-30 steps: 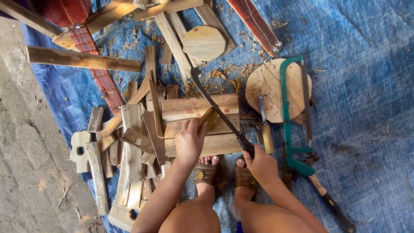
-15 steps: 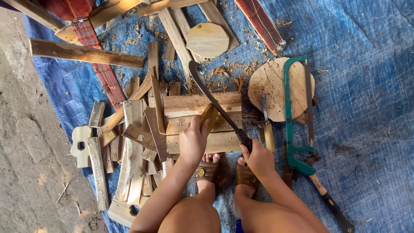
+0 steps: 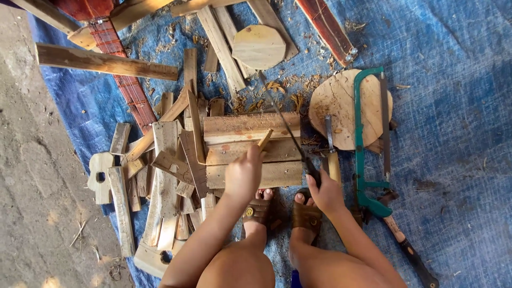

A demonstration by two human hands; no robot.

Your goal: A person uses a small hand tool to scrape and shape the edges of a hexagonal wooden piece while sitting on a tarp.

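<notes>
My left hand [image 3: 244, 173] grips a small wooden stick [image 3: 264, 138] and holds it slanted against a stack of short planks [image 3: 234, 128] in front of my feet. My right hand [image 3: 323, 193] is closed on the handle of a long dark blade [image 3: 285, 125]. The blade points away from me, across the planks, just right of the stick. My two sandalled feet [image 3: 282, 213] rest on the blue tarp [image 3: 448, 106] right below the planks.
A green-framed hacksaw [image 3: 368, 133] lies over a round wooden disc [image 3: 336, 106] at the right, with a chisel [image 3: 330, 149] beside it. An octagonal board [image 3: 258, 47] and long laths lie further away. A heap of offcuts [image 3: 160, 170] is at the left, then bare ground [image 3: 32, 186].
The blade has swung up and away from the stick, its tip now further from me. My right hand shifted slightly right. My left hand kept the stick on the planks.
</notes>
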